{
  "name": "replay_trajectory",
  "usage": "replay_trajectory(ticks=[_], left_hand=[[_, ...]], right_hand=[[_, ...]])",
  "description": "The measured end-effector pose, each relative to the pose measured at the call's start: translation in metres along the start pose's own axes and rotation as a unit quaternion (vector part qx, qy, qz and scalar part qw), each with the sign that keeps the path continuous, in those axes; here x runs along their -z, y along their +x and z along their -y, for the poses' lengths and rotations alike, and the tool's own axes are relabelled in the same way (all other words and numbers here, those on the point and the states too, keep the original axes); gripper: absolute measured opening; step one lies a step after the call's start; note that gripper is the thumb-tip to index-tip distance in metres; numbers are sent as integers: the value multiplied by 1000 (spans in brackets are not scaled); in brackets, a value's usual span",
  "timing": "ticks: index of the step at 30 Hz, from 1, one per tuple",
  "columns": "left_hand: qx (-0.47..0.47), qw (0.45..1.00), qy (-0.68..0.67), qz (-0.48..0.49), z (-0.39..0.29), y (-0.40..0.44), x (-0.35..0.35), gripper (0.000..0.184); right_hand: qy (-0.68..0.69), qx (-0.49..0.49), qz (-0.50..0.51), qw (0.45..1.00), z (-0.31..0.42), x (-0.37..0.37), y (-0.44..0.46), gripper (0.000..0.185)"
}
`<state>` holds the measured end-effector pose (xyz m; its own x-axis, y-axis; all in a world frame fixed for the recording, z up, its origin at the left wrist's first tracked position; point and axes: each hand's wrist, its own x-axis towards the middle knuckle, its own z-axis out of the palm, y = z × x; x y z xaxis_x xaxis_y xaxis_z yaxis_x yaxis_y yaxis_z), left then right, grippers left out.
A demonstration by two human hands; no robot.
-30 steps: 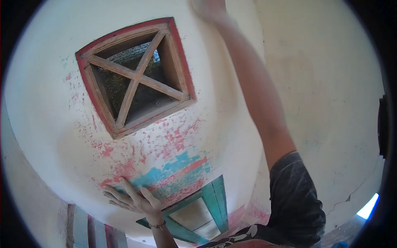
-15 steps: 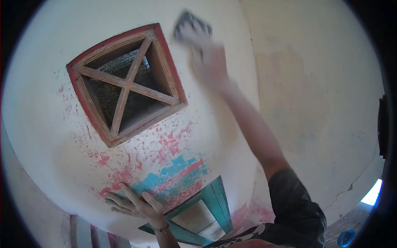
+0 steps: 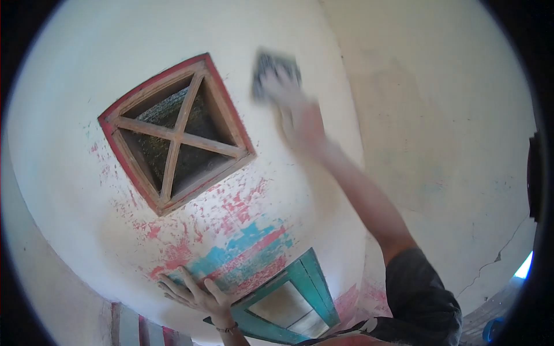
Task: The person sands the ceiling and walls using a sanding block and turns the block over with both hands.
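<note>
My left hand [image 3: 199, 297] lies with its fingers spread against the wall [image 3: 300, 202], beside patches of pink and blue paint [image 3: 242, 248]. A bracelet circles that wrist. High on the wall, right of the wooden window frame, my right hand [image 3: 291, 104] presses a dark, mottled flat sheet [image 3: 276, 72] to the surface. Motion blurs this hand, and the sheet's exact kind cannot be made out.
A window [image 3: 176, 135] with crossed wooden bars and a red border is set in the wall. Below it is a green frame [image 3: 317, 277] with panes. A crack [image 3: 497, 259] runs down the right wall. Something blue [image 3: 492, 330] sits at lower right.
My right hand, earlier at the top edge, has come down the wall, and the dark sheet is now in view. My left hand stays spread on the wall. The view has shifted slightly.
</note>
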<state>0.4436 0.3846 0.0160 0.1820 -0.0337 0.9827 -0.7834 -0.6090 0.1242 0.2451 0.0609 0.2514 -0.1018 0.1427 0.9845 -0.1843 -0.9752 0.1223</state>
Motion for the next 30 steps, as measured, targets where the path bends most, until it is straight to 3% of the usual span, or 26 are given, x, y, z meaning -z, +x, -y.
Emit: replay_trajectory(ticks=[3, 6, 9, 11, 12, 13, 14, 15, 16, 19, 21, 23, 27, 30], left_hand=[[-33, 999, 20, 1, 15, -1, 1, 60], [-32, 998, 48, -8, 9, -1, -4, 59], [-34, 998, 58, -14, 8, 1, -7, 59], [-36, 998, 56, -15, 10, -2, -7, 59], [-38, 998, 56, -15, 10, -2, -7, 59], [-38, 997, 57, -21, 9, -1, -8, 59], [-35, 997, 58, -24, 8, 0, -10, 60], [-36, 997, 59, -27, 9, -1, -10, 60], [-39, 997, 60, -27, 11, -1, -9, 60], [-36, 997, 49, -41, 8, -1, -10, 61], [-30, 997, 50, -41, 5, -3, -9, 64], [-32, 997, 62, -39, 5, -6, -10, 66], [-41, 997, 43, -48, 0, -7, -9, 65], [-29, 998, 53, -37, 1, -11, -10, 65]], right_hand=[[-2, -64, 58, 996, 24, 28, -123, 51], [18, -76, 35, 996, 21, 28, -147, 55], [20, -123, -7, 992, 4, 13, -66, 53], [18, -90, -97, 991, -36, -12, 9, 47], [19, -81, -105, 991, -50, -15, 53, 41], [-70, -60, -99, 991, -68, -18, 97, 39], [-64, -42, -136, 988, -83, -26, 149, 35], [-30, -61, -106, 992, -89, -20, 187, 35], [3, -82, -75, 994, -95, -17, 208, 35], [-10, -37, -107, 994, -114, -23, 217, 33], [8, -278, 64, 958, -56, 17, 170, 33], [-76, 18, -72, 994, -94, 4, 81, 40], [-34, -123, 7, 992, -38, 52, -107, 42], [-27, -177, -12, 984, -29, 60, -216, 44]])
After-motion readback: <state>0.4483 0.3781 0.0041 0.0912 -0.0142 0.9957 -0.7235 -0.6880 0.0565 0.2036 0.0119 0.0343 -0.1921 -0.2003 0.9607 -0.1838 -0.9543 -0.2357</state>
